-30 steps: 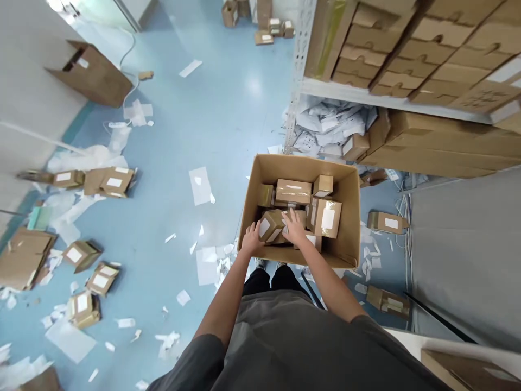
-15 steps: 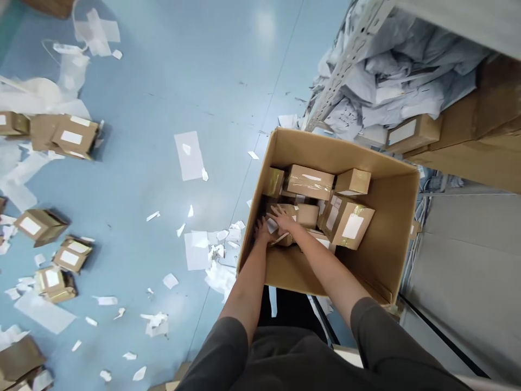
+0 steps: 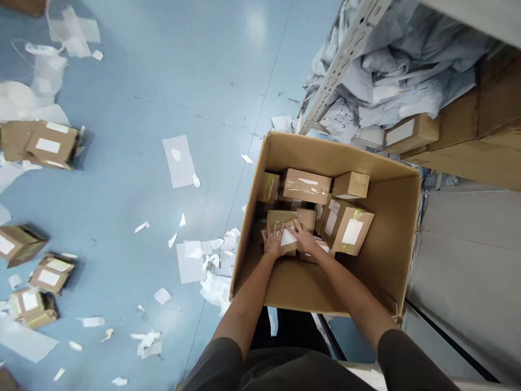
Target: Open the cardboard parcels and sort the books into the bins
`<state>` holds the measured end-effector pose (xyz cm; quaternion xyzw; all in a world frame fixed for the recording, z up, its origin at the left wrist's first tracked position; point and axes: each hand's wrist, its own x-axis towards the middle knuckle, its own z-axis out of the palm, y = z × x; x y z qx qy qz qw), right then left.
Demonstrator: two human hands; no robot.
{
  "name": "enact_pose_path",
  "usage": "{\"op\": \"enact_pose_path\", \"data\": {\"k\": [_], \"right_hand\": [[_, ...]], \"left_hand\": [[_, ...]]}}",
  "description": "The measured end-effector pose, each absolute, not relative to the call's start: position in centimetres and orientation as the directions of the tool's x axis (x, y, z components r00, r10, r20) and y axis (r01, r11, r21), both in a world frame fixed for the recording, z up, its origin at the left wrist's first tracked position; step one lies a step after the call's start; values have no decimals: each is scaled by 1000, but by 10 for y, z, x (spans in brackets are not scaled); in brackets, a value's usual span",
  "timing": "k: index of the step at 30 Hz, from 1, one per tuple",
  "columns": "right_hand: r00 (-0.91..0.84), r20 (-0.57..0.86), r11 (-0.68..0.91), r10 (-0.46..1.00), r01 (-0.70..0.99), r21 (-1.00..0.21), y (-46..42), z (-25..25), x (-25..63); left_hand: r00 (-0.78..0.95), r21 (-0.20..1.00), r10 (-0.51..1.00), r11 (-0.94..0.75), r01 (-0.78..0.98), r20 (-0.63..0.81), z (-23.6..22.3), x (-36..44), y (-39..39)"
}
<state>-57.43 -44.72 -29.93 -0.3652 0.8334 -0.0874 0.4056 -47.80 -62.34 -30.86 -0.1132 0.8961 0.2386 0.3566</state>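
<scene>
Both hands are down inside a large open carton [image 3: 345,138], on a small cardboard box [image 3: 288,239] with a white label. My left hand [image 3: 272,241] grips its left end, fingers over the top. My right hand [image 3: 303,238] holds its right side, fingertips close to the label. Around it in the carton lie other taped boxes: a long one [image 3: 307,185] behind, a small one [image 3: 351,185] at the back right, a tall labelled box [image 3: 349,225] to the right, and a narrow one [image 3: 268,187] at the left wall. The undersides of the held box are hidden.
A metal shelf post [image 3: 342,68] stands just behind the carton, with grey mailing bags [image 3: 391,81] and a labelled box [image 3: 412,136] on the shelf. Paper scraps [image 3: 215,266] and torn boxes [image 3: 51,271] litter the blue floor to the left.
The view has moved nearer to the carton. Both hands have shifted the small box, whose white label now faces up between them; a moment ago it sat tilted against the left side.
</scene>
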Motion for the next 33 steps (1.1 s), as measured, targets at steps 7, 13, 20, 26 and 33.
{"op": "enact_pose_path", "data": {"k": [7,13,20,26,33], "right_hand": [[-560,-488,743,-669,-488,-459,-438,-225,-577],[-649,-353,723,-673,-481,-496,-452,-109,-592],[-834,-117,760,-539,-423,-493,-454,24,-575],[-981,12,850,-192,-172,-498,-389,72,-477],[-969,43,810,244,179,-558,-286,63,-297]], "left_hand": [[-844,398,94,905,-148,-528,-228,-500,-635],[-925,331,108,944,-20,-364,-106,-517,-668],[-932,190,344,928,319,-113,33,-544,-692],[-799,95,598,801,591,-69,73,-534,-620],[-449,53,870,468,882,-204,82,-450,-464]]}}
